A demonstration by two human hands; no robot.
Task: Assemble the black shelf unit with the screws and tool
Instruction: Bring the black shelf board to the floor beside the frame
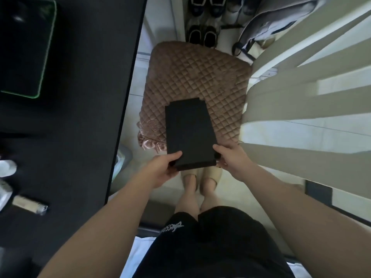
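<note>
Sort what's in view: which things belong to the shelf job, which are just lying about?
Job: black panels, gripped by left hand and right hand; wrapped packet on the desk, possibly hardware.
Lying about: quilted mat, shoes, green-edged pad, grey bag.

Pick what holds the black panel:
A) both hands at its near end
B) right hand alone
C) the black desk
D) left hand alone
A: the left hand and the right hand each hold a near corner of the black panel, over the quilted mat.
</note>
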